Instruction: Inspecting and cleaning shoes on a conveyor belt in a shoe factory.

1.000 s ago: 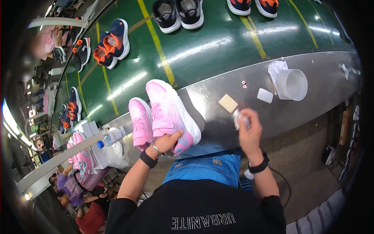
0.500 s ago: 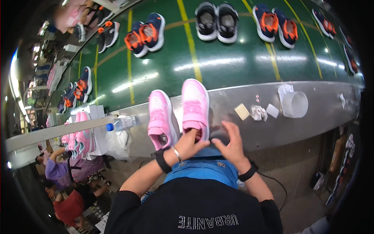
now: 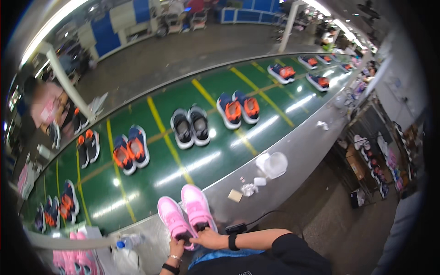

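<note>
A pair of pink sneakers (image 3: 187,213) stands on the grey metal ledge (image 3: 293,153) at the near edge of a green conveyor belt (image 3: 183,160). My left hand (image 3: 177,247) holds the heel of the left pink sneaker from below. My right hand (image 3: 209,238) reaches across and grips the heel of the right pink sneaker. A black watch sits on my right wrist and a dark band on my left.
Pairs of navy-and-orange sneakers (image 3: 238,109) and one black pair (image 3: 189,126) lie spaced along the belt. A white plastic cup (image 3: 272,164), a crumpled white cloth (image 3: 249,189) and a tan block (image 3: 235,195) lie on the ledge to the right. A water bottle (image 3: 129,241) lies left.
The view has tilted up, showing more of the belt. My right hand left the white cloth on the ledge and came across to the pink sneakers, both hands now at their heels.
</note>
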`<state>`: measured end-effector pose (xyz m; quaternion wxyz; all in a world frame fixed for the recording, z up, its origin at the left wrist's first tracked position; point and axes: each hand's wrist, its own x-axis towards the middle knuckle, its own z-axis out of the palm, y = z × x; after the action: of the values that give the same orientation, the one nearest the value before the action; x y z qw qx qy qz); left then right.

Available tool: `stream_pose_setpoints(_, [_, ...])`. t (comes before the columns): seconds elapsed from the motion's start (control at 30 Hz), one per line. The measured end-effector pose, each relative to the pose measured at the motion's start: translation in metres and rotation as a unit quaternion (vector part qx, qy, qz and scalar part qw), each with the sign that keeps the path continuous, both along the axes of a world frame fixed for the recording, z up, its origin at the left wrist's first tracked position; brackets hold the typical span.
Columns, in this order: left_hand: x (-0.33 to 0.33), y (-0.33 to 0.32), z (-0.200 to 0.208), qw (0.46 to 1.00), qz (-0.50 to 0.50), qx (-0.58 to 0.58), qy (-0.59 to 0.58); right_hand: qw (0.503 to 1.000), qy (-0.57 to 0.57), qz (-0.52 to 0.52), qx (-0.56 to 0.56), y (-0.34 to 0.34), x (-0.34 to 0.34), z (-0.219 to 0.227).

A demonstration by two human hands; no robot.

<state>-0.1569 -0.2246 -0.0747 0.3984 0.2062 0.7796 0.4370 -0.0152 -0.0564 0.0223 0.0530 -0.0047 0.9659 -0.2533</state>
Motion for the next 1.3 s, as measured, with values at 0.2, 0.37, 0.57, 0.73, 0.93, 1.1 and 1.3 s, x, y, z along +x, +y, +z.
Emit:
stream_pose_setpoints(0.2, [-0.039, 0.053, 0.131, 0.984, 0.026, 0.028, -0.173, 0.99, 0.0, -0.042, -0.136, 0.107, -0.019, 0.116])
stream_pose_setpoints(0.37, [-0.057, 0.132, 0.167, 0.996, -0.01, 0.082, -0.029, 0.964, 0.08, -0.162, -0.195, 0.254, 0.044, 0.249])
stream_pose_setpoints(0.57, [-0.028, 0.277, 0.201, 0.96, -0.215, 0.062, 0.171, 0.964, 0.018, -0.254, 0.081, 0.467, 0.137, 0.269])
stream_pose_setpoints(0.73, [0.023, 0.436, 0.216, 0.886, -0.358, 0.011, 0.294, 0.904, -0.12, -0.238, 0.334, 0.646, 0.202, 0.181])
stream_pose_setpoints(0.93, [0.063, 0.602, 0.168, 0.767, -0.343, -0.093, 0.535, 0.812, -0.049, -0.455, 0.362, 0.766, 0.253, 0.049])
stream_pose_setpoints(1.1, [0.063, 0.671, 0.125, 0.789, -0.354, -0.175, 0.47, 0.837, -0.044, -0.508, 0.2, 0.785, 0.286, -0.008])
stream_pose_setpoints(1.3, [0.088, 0.685, 0.127, 0.829, -0.347, -0.169, 0.404, 0.907, 0.208, -0.35, 0.105, 0.705, 0.212, 0.052])
